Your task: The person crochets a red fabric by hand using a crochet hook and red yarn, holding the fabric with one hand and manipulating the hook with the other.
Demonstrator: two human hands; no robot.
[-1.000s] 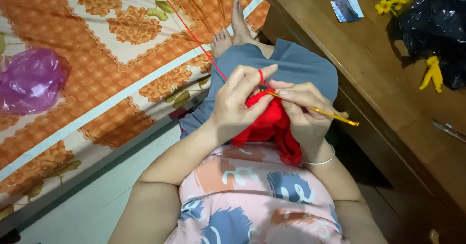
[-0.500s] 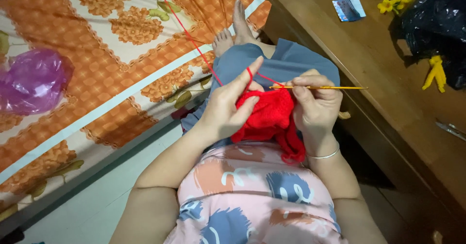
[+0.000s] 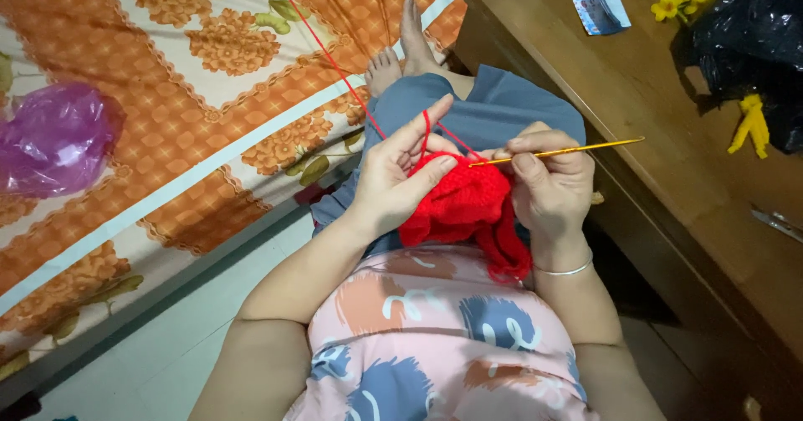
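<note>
Taking the red crochet piece [image 3: 456, 203] on the lap as the landmark: the left hand [image 3: 397, 182] and right hand [image 3: 548, 187] close it in on either side, and the yellow hook [image 3: 556, 151] sticks out past it towards the wooden table [image 3: 669, 136]. That table stands just beside it on the right, its edge a wall to any sideways reach. On the tabletop beyond lie a black bag [image 3: 753, 36], yellow flowers [image 3: 677, 2] and a small packet [image 3: 598, 11]. A taut red yarn strand [image 3: 326, 53] crosses the space up and left of it. Farther left, a patterned mattress [image 3: 167, 120] with a purple bag [image 3: 54, 136]; between lies bare tiled floor [image 3: 142, 362].
</note>
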